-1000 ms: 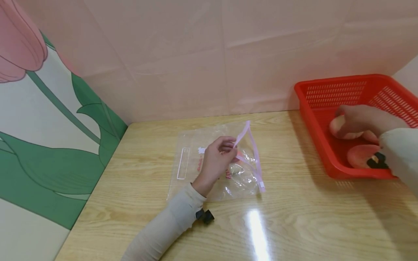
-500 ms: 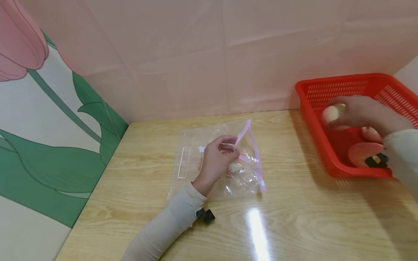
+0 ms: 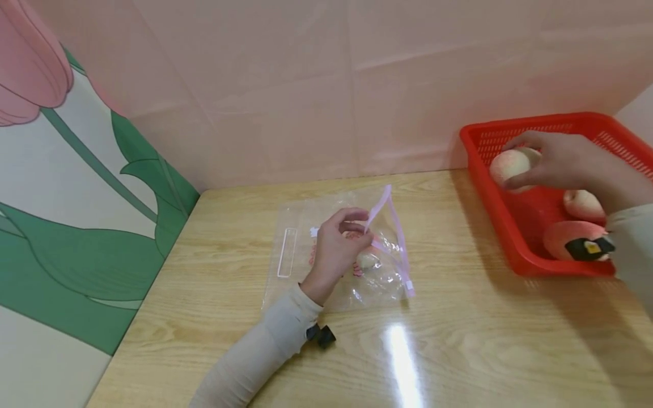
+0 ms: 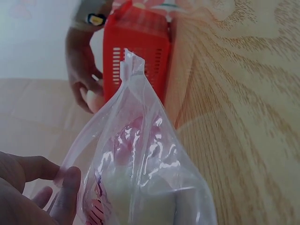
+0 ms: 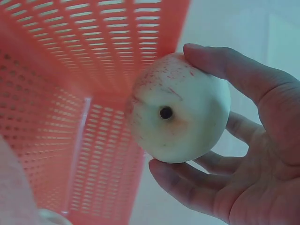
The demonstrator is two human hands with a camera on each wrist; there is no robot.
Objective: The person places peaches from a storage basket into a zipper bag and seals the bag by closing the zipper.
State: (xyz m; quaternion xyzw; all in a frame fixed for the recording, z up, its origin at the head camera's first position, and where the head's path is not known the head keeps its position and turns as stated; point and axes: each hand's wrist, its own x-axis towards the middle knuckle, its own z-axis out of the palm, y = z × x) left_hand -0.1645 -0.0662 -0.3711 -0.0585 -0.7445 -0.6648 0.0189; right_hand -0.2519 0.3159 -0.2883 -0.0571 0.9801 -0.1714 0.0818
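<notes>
A clear zip bag with a pink zip edge lies on the table, its mouth facing right. My left hand pinches the upper lip of that mouth, finger and thumb on the plastic in the left wrist view. Inside the bag shows a pale and pink peach, partly behind print and glare. My right hand holds another peach, whitish with pink speckles, over the left side of the red basket. In the right wrist view, thumb and fingers span this peach, and a dark round hole faces the camera.
Two more peaches stay in the basket: a pale one and a pinker one, partly covered by the right wrist camera. The wooden table meets a pink cloth-covered wall behind.
My right hand has lifted the peach from the basket floor and shifted it slightly left and up. The left hand stays at the bag's lip.
</notes>
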